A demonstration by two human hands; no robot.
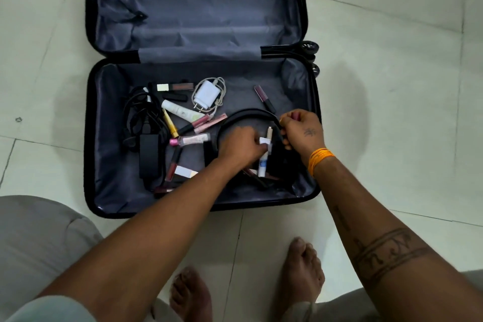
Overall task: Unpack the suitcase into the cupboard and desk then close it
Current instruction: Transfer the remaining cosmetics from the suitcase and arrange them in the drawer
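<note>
A black suitcase point(88, 138) lies open on the floor, its grey-lined near half holding loose items. My left hand point(243, 145) reaches into it and pinches small white-and-beige tubes point(264, 162). My right hand point(303, 129) is curled round a pink-capped item and touches the black headphones point(248, 112), whose band arcs between both hands. A white charger point(206, 94) with its cable lies at the back. On the left lie a black power adapter point(149, 154) and tangled black cable. Several lip glosses and cosmetic tubes point(194, 123) are scattered in the middle.
The suitcase's far half point(198, 5) shows only grey lining. Pale floor tiles point(392, 86) surround the case. My bare feet point(300, 266) stand on the tiles just in front of the near rim. The case's wheels point(311, 47) stick out at the right hinge side.
</note>
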